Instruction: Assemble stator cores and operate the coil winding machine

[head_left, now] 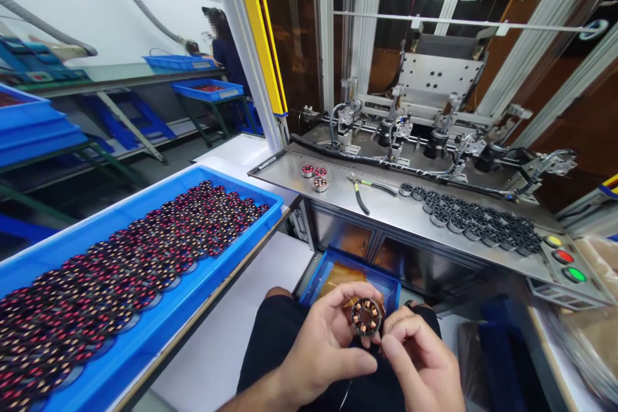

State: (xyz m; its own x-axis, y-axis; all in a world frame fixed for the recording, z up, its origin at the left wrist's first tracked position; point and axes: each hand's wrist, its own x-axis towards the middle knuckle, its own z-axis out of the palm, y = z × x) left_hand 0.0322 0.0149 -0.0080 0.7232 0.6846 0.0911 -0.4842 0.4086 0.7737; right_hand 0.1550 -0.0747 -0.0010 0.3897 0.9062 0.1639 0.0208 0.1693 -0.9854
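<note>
Over my lap, my left hand [321,341] grips a small round wound stator [365,317] with copper coils, fingers curled round its rim. My right hand [419,360] is closed beside it, its fingertips pinching at the stator's right edge, perhaps on a thin wire that I cannot make out. A long blue tray [159,328] at my left holds several rows of red-wound stators [120,264].
A metal bench [386,206] ahead carries three wound stators [313,177], pliers [367,190], a row of dark bare stators [473,222], and yellow, red and green buttons [562,257]. A small blue bin [352,270] sits below. A person [224,45] stands far back left.
</note>
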